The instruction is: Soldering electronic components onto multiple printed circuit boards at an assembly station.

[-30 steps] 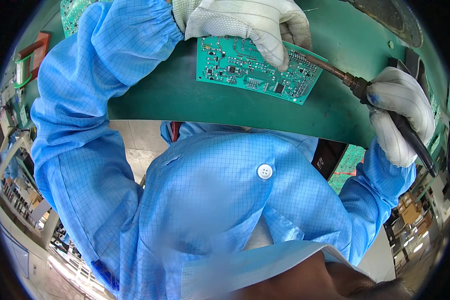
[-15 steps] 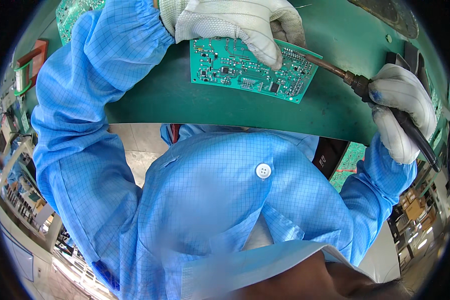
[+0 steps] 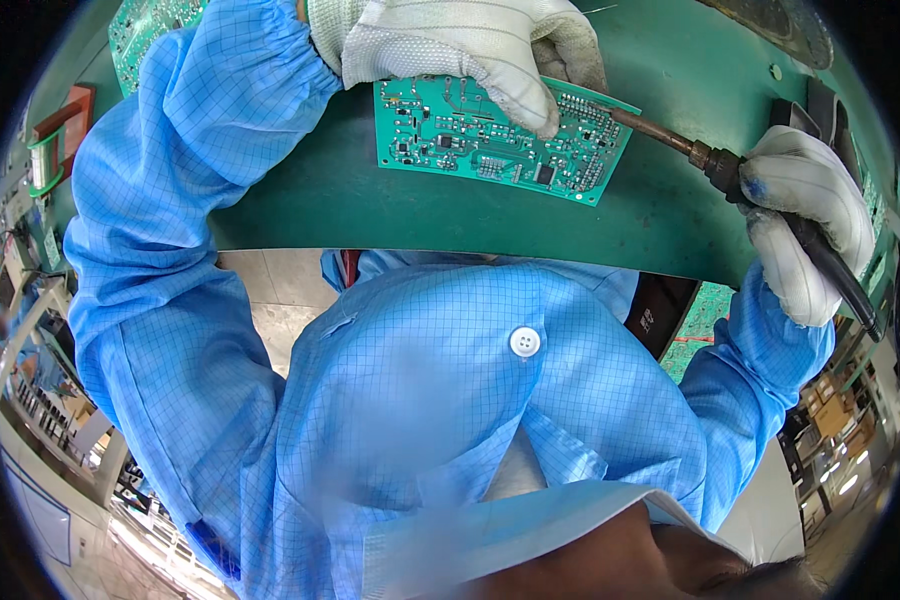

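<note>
Over smooth tabletop [image 3: 450, 220], left hand [image 3: 460, 42] pinches rectangular circuit board [image 3: 490, 150]; right hand [image 3: 813, 205] clasps soldering iron [image 3: 662, 135].

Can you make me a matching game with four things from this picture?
1. soldering iron
2. circuit board
3. button
4. green-rimmed spool

A. round and white, on the blue coat
B. at the far left, by a reddish holder
C. gripped in the right hand
D. green and flat, touched by the left hand

Pairs: 1-C, 2-D, 3-A, 4-B
</note>
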Available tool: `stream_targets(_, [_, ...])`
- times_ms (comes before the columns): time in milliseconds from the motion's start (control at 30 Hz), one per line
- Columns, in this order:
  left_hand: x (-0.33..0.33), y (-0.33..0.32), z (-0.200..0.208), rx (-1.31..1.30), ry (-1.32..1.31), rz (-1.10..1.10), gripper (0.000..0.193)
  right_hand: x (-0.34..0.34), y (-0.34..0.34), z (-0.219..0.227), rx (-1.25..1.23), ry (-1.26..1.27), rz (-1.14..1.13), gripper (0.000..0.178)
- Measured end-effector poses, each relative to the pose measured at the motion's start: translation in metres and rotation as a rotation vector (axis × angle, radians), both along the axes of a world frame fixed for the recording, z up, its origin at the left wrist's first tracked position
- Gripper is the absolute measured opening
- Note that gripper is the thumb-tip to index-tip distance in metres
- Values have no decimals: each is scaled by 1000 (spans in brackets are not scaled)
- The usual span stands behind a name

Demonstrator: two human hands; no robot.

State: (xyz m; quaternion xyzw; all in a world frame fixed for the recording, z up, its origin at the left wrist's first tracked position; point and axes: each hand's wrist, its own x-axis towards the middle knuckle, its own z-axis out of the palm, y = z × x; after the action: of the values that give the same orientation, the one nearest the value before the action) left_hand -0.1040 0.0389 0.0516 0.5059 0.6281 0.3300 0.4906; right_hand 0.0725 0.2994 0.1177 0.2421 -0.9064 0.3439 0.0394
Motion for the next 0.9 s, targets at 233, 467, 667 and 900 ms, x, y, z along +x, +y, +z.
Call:
stream_targets(233, [1, 1, 1, -26, 12, -6, 45, 3, 1, -2, -41, 11, -27, 33])
stream_targets(467, [1, 1, 2, -21, 9, 4, 46, 5, 3, -3, -68, -16, -53, 33])
stream_targets(667, [1, 2, 2, -20, -10, 2, 47, 8, 8, -7, -152, -66, -63, 32])
stream_targets(900, [-1, 2, 5, 2, -32, 4, 49, 15, 10, -14, -204, -77, -138, 32])
